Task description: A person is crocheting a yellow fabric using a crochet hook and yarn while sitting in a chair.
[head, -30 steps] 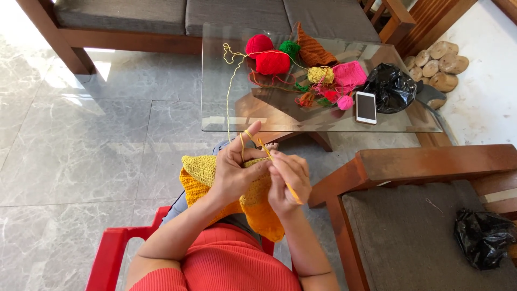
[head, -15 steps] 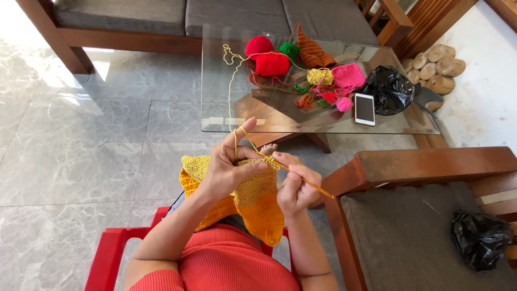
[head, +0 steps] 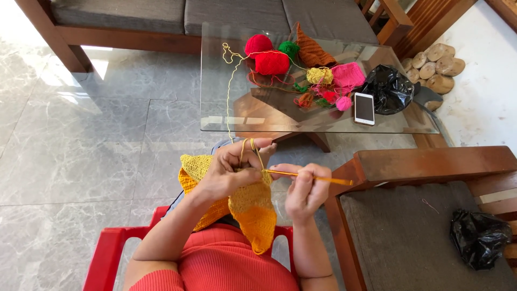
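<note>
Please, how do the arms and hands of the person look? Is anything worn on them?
Both forearms are bare, and so are the left hand and the right hand: no gloves, and no watch, ring or bracelet that I can see. Short sleeves of a ribbed coral-red top show only at the bottom edge, near the upper arms. The nails are too small to judge.

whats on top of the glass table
On the glass table: yarn balls, an orange knitted piece, a pink square, a white phone, a black bag. The bag's contents are hidden.
</note>
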